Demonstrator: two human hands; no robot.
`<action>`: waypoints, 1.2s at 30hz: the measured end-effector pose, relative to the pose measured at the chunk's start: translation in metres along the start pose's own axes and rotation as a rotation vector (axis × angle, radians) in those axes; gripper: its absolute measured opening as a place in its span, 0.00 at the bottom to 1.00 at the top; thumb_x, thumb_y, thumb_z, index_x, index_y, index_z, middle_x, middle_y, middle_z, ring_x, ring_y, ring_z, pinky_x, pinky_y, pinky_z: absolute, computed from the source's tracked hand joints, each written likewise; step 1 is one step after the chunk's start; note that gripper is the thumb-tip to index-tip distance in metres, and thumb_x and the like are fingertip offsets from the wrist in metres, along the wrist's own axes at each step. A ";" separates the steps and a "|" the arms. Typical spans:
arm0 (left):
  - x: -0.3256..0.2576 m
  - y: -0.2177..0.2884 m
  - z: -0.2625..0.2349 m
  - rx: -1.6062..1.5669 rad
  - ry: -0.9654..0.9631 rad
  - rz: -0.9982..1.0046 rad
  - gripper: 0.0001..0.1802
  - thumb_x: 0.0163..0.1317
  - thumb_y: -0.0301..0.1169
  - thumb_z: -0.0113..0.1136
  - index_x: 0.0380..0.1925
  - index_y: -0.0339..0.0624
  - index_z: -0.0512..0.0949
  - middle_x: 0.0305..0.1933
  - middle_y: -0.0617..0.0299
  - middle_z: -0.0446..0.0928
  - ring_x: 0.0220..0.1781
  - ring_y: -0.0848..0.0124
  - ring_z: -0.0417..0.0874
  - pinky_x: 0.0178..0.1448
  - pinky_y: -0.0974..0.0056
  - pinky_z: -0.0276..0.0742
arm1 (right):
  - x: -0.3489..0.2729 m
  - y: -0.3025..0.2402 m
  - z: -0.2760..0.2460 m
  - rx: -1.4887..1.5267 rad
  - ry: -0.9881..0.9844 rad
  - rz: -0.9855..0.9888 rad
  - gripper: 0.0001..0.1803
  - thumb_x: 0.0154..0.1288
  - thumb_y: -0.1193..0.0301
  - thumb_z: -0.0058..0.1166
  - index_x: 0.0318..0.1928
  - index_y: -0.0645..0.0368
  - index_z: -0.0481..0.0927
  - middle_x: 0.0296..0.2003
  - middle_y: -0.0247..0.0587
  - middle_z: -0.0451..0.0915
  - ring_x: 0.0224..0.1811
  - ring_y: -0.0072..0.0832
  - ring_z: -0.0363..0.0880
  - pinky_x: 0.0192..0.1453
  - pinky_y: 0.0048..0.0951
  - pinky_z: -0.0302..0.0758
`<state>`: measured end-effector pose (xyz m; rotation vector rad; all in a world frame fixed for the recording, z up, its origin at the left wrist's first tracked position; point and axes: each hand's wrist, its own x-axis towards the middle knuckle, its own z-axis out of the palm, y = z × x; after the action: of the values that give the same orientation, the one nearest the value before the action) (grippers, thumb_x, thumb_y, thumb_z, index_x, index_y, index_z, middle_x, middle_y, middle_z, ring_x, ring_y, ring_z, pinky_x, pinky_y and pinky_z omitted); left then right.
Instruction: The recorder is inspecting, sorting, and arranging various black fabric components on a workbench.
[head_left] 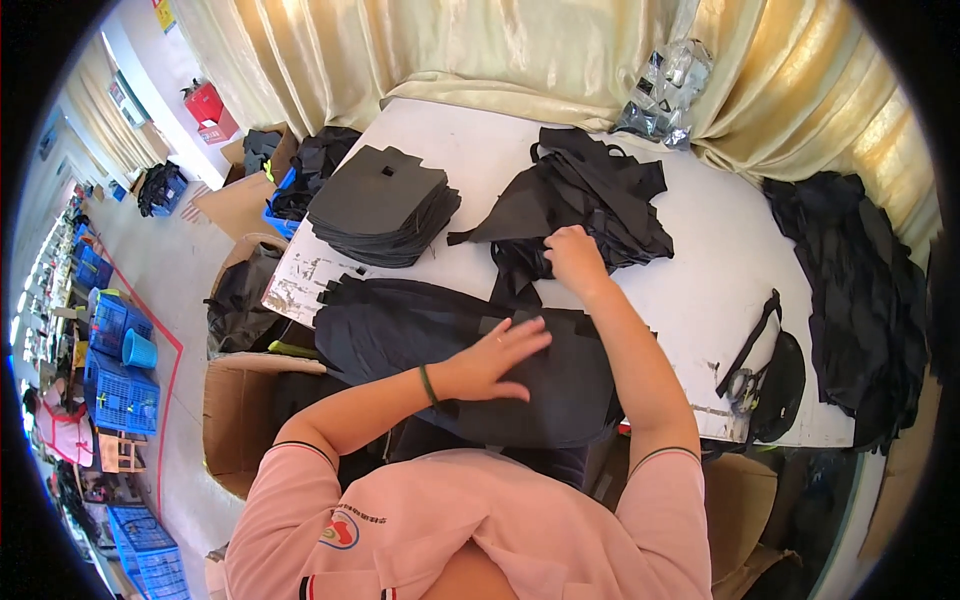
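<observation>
My left hand (490, 365) lies with its fingers spread on a long stack of black fabric pieces (400, 315) along the table's near edge. Farther out, my right hand (575, 256) has its fingers curled at the front of a loose heap of black fabric (600, 195) and pinches a fold of it. Straps and loops stick out of the heap, and one black strip hangs toward the stack below. To the left of the heap sits a neat pile of dark flat panels (375, 200) with a small square hole in the top one.
The white table (480, 135) meets cream curtains (330, 50) at the back. On its right lie a black pouch (780, 390) and a large black fabric pile (850, 290). A clear plastic bag (670, 90) rests at the back. Cardboard boxes (235, 420) and blue crates (120, 390) stand left.
</observation>
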<state>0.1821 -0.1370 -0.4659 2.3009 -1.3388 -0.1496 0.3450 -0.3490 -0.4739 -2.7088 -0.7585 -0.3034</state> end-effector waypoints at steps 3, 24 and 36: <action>-0.002 -0.014 -0.035 -0.203 0.537 -0.179 0.46 0.53 0.36 0.72 0.70 0.42 0.60 0.75 0.45 0.55 0.77 0.49 0.54 0.77 0.40 0.48 | -0.011 -0.065 -0.035 0.167 0.241 -0.237 0.06 0.52 0.74 0.62 0.33 0.59 0.84 0.35 0.40 0.80 0.46 0.42 0.76 0.49 0.42 0.73; -0.002 -0.127 -0.044 0.594 0.044 -0.315 0.11 0.52 0.31 0.65 0.37 0.51 0.83 0.43 0.55 0.76 0.51 0.56 0.77 0.50 0.52 0.74 | -0.051 -0.121 -0.092 1.077 0.040 0.156 0.06 0.68 0.78 0.56 0.44 0.60 0.81 0.32 0.28 0.79 0.32 0.14 0.76 0.39 0.19 0.75; 0.015 -0.027 -0.117 -0.165 0.473 -0.441 0.12 0.56 0.30 0.66 0.25 0.41 0.71 0.22 0.60 0.72 0.22 0.71 0.72 0.27 0.65 0.68 | -0.084 -0.116 -0.098 1.212 -0.310 0.443 0.17 0.74 0.62 0.51 0.52 0.63 0.78 0.38 0.38 0.82 0.35 0.24 0.82 0.41 0.25 0.80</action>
<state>0.2487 -0.0981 -0.3732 2.2640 -0.5597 0.1339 0.2011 -0.3289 -0.3790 -1.6602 -0.2200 0.5332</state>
